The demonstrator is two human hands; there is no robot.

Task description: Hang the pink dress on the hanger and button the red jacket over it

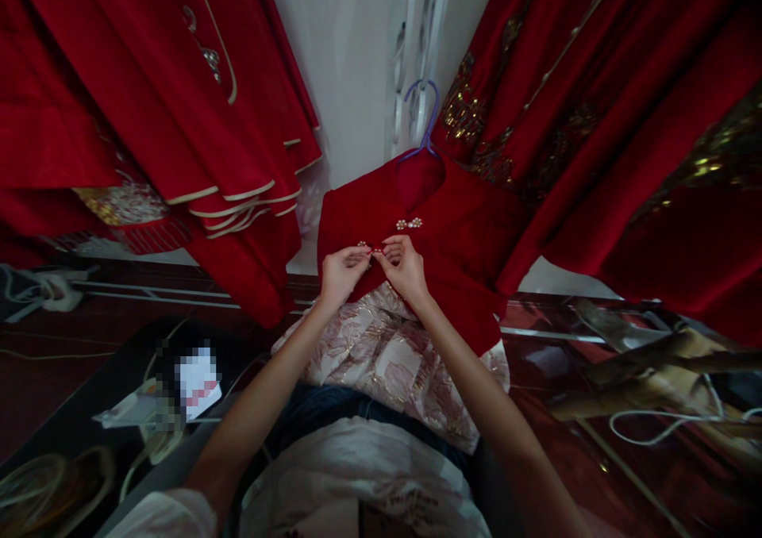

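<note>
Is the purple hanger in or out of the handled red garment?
In: the purple hanger shows its hook at the neckline of the red garment; the rest is mostly hidden.

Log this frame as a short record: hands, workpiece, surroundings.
left hand: fingertips near the front of the red top, almost meeting the other hand's
right hand: fingertips beside the left's; what is pinched is too small to tell
workpiece: red top, spread out
ornament: beaded clasp on the top, just beyond the right hand
hanger: purple, at the neckline
lap: patterned cloth, partly under the top
surroundings: red garments hanging on both sides
</note>
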